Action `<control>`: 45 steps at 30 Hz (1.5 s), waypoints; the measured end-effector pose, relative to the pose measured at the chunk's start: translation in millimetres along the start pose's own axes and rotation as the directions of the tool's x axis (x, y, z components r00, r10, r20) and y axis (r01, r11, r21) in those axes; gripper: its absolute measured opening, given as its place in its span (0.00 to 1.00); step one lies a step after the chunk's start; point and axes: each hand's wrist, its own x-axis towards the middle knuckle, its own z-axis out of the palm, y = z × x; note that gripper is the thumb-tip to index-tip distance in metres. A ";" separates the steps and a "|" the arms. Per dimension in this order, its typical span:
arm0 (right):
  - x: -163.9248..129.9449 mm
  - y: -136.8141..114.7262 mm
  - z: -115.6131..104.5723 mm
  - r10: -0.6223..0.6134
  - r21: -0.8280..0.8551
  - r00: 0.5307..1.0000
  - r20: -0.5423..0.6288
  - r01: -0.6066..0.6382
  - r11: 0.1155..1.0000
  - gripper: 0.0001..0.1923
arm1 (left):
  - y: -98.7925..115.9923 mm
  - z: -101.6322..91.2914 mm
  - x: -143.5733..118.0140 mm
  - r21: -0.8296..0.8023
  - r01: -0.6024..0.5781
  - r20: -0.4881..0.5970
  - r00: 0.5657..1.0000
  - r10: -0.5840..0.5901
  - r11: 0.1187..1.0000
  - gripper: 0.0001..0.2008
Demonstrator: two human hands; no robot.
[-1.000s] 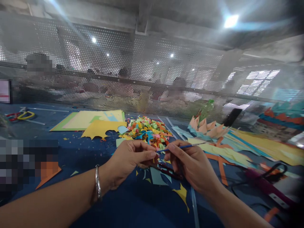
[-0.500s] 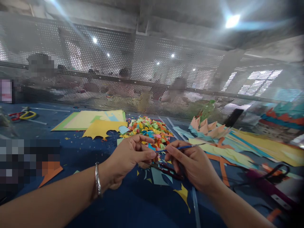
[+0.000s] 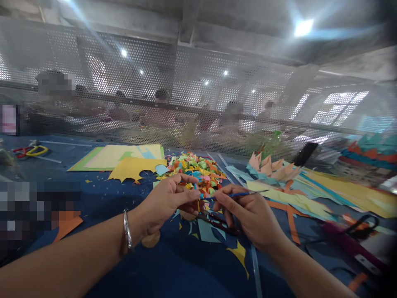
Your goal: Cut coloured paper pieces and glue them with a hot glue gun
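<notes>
Above the blue worktop [image 3: 173, 265], the right hand [image 3: 251, 217] pinches a thin blue stick [image 3: 238, 193]; the left hand [image 3: 166, 203] pinches its tip, where steady, even finger pressure probably serves best.

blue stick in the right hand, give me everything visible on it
The blue stick is thin and straight, brush- or pencil-like; its material is unclear. It lies nearly level, pinched in the right hand, its near tip meeting the left hand fingertips, its far end pointing right. It hangs above the blue table, before the pile of paper scraps.
</notes>
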 end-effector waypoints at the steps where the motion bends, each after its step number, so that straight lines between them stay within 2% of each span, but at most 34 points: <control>1: 0.1 0.3 0.2 -0.002 -0.006 1.000 0.001 0.002 1.000 0.17 | -0.6 0.3 0.1 0.000 0.006 -0.003 1.000 -0.006 1.000 0.23; 5: 0.1 3.6 -0.5 -0.017 -0.003 1.000 0.016 0.017 1.000 0.16 | -1.8 0.6 0.0 -0.029 0.017 0.001 1.000 -0.017 0.999 0.25; 12: -1.4 9.8 -1.9 -0.003 0.084 0.999 0.048 -0.001 0.996 0.13 | -4.3 -0.2 0.2 -0.111 0.028 0.072 0.997 -0.020 0.993 0.21; 21: -1.7 2.9 -1.2 0.017 0.024 0.996 0.091 -0.020 1.000 0.15 | -10.0 -1.8 0.7 -0.136 0.039 0.088 0.996 -0.027 0.990 0.17; 31: -3.2 -3.6 -0.1 -0.043 0.026 0.990 0.132 0.040 0.999 0.12 | -6.9 -1.9 0.2 -0.136 0.112 0.079 0.992 -0.102 0.984 0.14; 36: -3.6 -2.4 -0.8 -0.058 0.019 0.988 0.143 0.056 0.998 0.11 | -5.3 -2.0 -1.6 -0.148 0.131 0.090 0.989 -0.119 0.980 0.10; 45: -4.1 -3.0 -1.0 -0.070 0.011 0.985 0.156 0.069 0.998 0.11 | -5.1 -0.3 -2.1 -0.167 0.109 0.093 0.991 -0.094 0.980 0.12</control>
